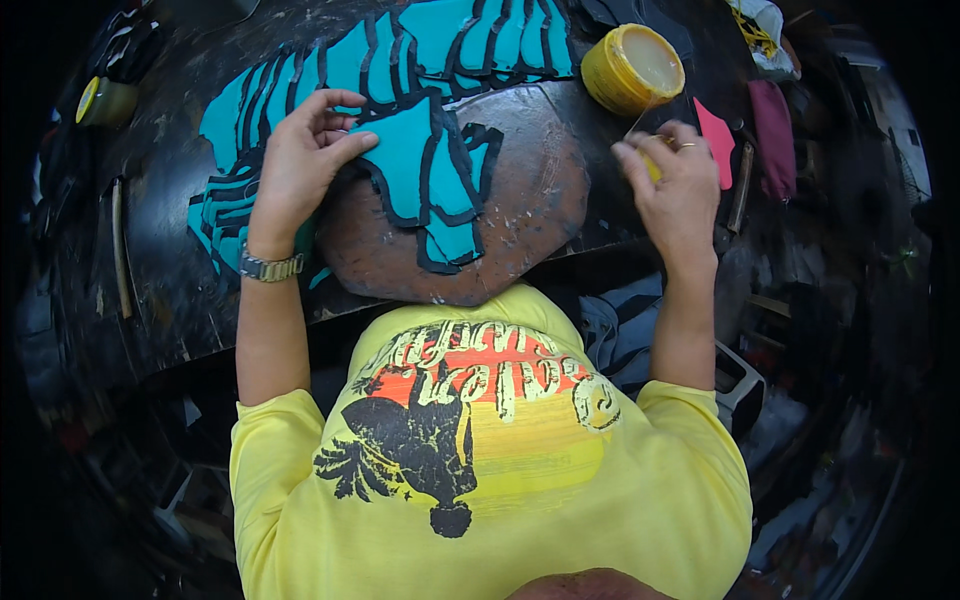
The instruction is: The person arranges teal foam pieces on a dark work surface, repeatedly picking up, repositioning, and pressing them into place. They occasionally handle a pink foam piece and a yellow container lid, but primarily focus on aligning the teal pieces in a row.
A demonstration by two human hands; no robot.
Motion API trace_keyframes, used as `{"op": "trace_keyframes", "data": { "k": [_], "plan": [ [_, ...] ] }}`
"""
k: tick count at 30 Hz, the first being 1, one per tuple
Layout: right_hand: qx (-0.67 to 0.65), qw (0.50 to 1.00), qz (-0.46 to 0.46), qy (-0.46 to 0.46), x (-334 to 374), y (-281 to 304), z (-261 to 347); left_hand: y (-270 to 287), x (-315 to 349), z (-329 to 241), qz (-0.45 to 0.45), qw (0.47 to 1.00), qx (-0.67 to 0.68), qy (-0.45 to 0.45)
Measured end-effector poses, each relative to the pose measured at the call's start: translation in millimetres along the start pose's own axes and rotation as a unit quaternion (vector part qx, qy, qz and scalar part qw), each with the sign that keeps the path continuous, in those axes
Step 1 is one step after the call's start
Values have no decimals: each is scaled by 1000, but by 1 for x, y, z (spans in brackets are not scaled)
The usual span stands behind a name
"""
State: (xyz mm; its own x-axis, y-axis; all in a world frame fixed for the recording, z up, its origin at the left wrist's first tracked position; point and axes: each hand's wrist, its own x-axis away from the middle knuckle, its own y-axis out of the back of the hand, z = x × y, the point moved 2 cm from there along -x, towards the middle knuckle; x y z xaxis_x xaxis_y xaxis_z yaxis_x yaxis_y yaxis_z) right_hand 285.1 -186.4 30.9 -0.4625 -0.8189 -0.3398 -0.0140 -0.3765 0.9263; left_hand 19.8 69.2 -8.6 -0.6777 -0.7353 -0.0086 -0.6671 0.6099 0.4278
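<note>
My left hand [305,155], with a metal watch on its wrist, pinches the upper left edge of a teal piece with black borders [405,150]. That piece lies over other black-edged teal pieces [452,243] on a dark reddish-brown slab [540,190] in front of me. On the right, my right hand [672,185] is closed around a small yellow thing [655,160], mostly hidden by the fingers. A thin strand shows between this hand and the yellow tub [608,80], which stands open with a pale, glossy paste inside.
Rows of overlapping teal pieces [345,60] line the far side of the dark table [160,250], with another stack [225,215] at the left. A pink piece [714,145] and a maroon piece [773,140] lie at the right. A capped jar [106,102] stands far left, near a wooden stick [121,250].
</note>
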Motion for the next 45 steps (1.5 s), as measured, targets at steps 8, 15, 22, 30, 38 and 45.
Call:
{"op": "trace_keyframes", "data": {
  "k": [8,15,22,30,38,45],
  "plan": [
    [-452,892,-28,-3,16,-32,24,-37,-2,-51,158,975,132,-87],
    [-224,969,94,42,16,-72,25,-83,2,-50,113,956,-216,-161],
    [-75,993,66,70,13,-78,30,-86,4,-47,85,958,-200,-186],
    [-142,968,134,156,42,-54,26,-86,4,-43,79,959,-195,-189],
    [-70,993,56,72,13,-71,23,-86,3,-47,88,957,-216,-175],
    [-68,984,102,126,29,-52,29,-87,4,-44,81,966,-176,-174]
  ]
}}
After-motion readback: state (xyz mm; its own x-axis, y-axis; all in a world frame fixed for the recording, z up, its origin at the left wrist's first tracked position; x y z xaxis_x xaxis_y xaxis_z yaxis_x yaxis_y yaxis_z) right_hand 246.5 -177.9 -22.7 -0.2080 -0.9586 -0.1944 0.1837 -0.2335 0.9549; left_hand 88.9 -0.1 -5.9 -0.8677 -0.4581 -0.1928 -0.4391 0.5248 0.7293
